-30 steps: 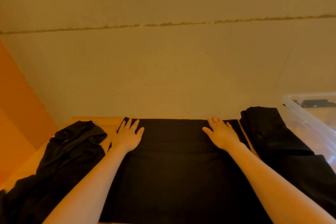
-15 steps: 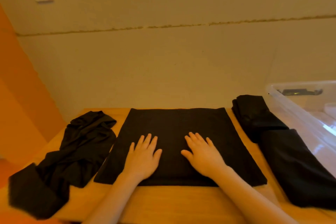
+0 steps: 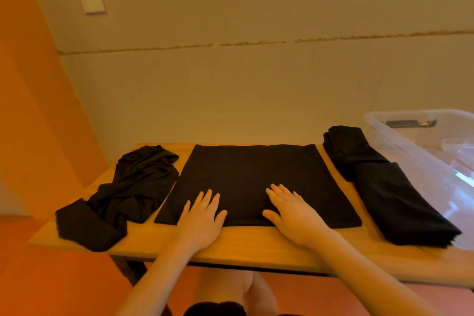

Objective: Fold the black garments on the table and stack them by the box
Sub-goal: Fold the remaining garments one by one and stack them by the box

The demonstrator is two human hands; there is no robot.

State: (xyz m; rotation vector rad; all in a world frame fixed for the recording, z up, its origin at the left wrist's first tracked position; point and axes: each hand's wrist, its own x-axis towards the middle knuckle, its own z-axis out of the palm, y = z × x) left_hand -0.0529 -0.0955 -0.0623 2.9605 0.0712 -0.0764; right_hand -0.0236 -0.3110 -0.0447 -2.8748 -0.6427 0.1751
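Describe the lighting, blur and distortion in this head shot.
Head view: warm orange, dim light, so the flat garment and the crumpled pile show little fabric detail; glare streaks the clear plastic box; wide-angle stretch at the edges; soft blur on the folded stack near its front end; both hands read clearly.

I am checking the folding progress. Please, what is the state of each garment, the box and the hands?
Middle garment: flat, a neat rectangle.
Left garment: crumpled, unfolded.
Folded stack: beside the box.
Box: clear, open, no lid on.
Left hand: flat on middle garment.
Right hand: flat on middle garment.
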